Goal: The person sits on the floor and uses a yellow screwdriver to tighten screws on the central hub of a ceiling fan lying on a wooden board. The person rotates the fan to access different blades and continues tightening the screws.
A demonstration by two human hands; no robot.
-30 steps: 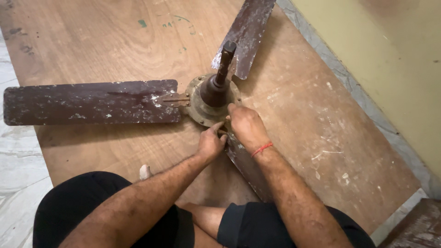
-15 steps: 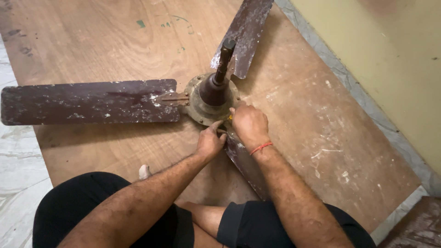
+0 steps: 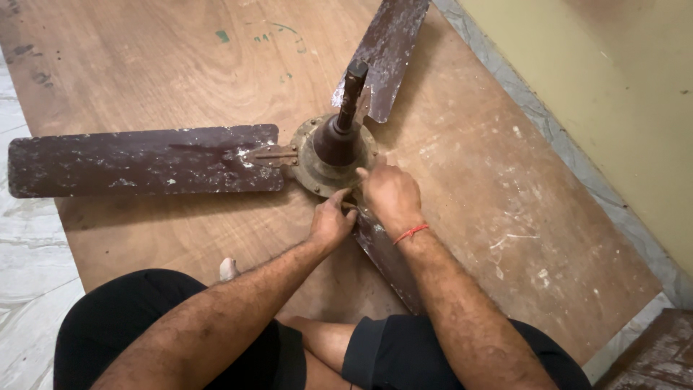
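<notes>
An old brown ceiling fan lies on a plywood sheet (image 3: 180, 65), its motor hub (image 3: 334, 154) up with a short dark rod (image 3: 353, 90) rising from it. One worn blade (image 3: 141, 160) reaches left, a second blade (image 3: 388, 50) points up and right, and a third blade (image 3: 386, 256) runs toward me under my arms. My left hand (image 3: 330, 224) and my right hand (image 3: 390, 193) both pinch at the spot where that near blade joins the hub rim. What the fingers hold there is hidden.
I sit cross-legged in black shorts (image 3: 137, 325) at the sheet's near edge. A yellow wall (image 3: 621, 94) with a grey strip of floor (image 3: 548, 130) runs along the right. Pale marbled floor (image 3: 25, 282) lies to the left. A red thread circles my right wrist.
The view has shifted a little; the fan and both hands stay in the same place at the hub, with only small finger movements.
</notes>
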